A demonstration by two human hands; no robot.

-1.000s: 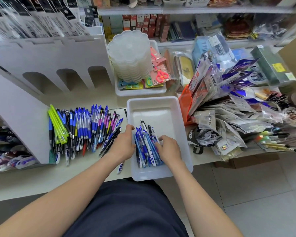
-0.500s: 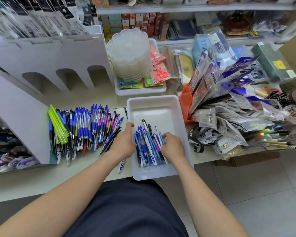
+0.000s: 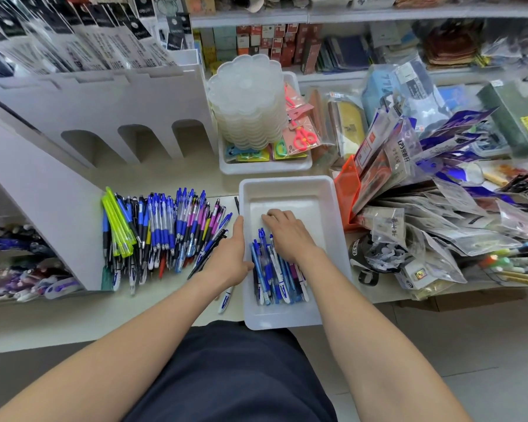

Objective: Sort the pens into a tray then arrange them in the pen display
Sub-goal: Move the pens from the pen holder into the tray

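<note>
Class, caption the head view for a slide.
Right hand rests on blue pens in white tray; left hand touches its rim.

Stack of clear plastic lids [image 3: 247, 102] beside packaged pink scissors [image 3: 303, 137]; bagged stationery heap [image 3: 433, 214] right

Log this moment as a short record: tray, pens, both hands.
tray: white, at the counter's front edge, its far half bare
pens in tray: mostly blue, bunched in the near half
loose pens: big row on the counter left of the tray
left hand: against the tray's left rim, thumb straight along it; grasp unclear
right hand: inside the tray, palm down, fingers flat, over the pens' far ends
pen display: white stand behind the loose pens
</note>
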